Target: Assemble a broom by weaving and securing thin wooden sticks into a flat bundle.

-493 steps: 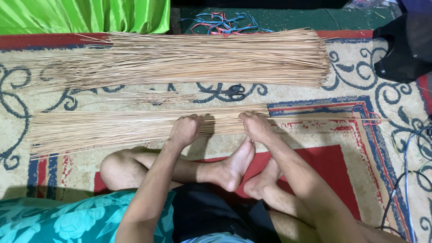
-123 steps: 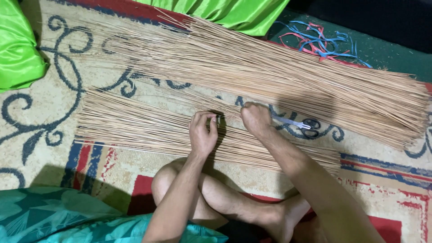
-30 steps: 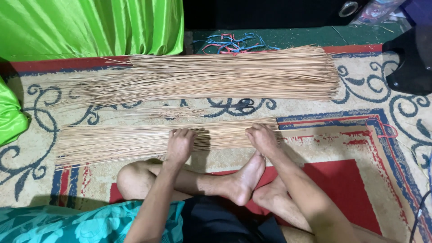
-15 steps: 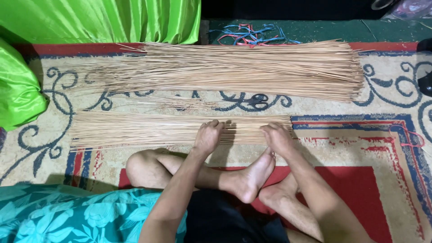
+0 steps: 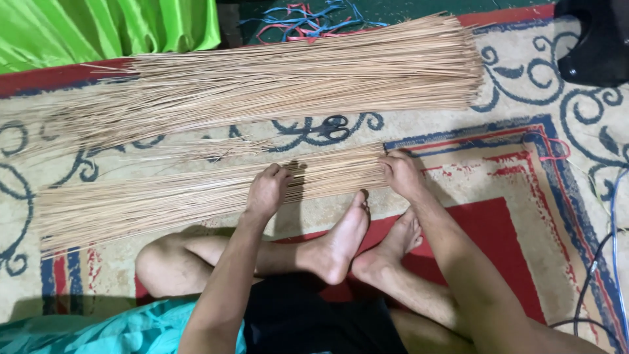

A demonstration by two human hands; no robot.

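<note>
Pale tan sticks, thin and straight, make up the near bundle (image 5: 196, 190), which lies flat on the patterned rug (image 5: 524, 151) just beyond the person's crossed bare feet (image 5: 367, 242).

Head view: the bundle's long axis runs roughly from nine o'clock to three o'clock, rising slightly toward three; the squared-off end points to three o'clock and the looser, fanned end to nine. The left hand (image 5: 265, 191) rests palm-down on the sticks near the middle, fingers curled over the top, pressing rather than gripping. The right hand (image 5: 401, 174) sits at the three o'clock end, fingers bent against the stick tips; whether it pinches any I cannot tell.

A larger bundle (image 5: 282, 82) lies at twelve o'clock, well apart, on the same axis. Green fabric (image 5: 111, 29) occupies eleven o'clock, a tangle of blue and red cords (image 5: 308, 13) twelve o'clock, and a black object (image 5: 596, 42) two o'clock.
</note>
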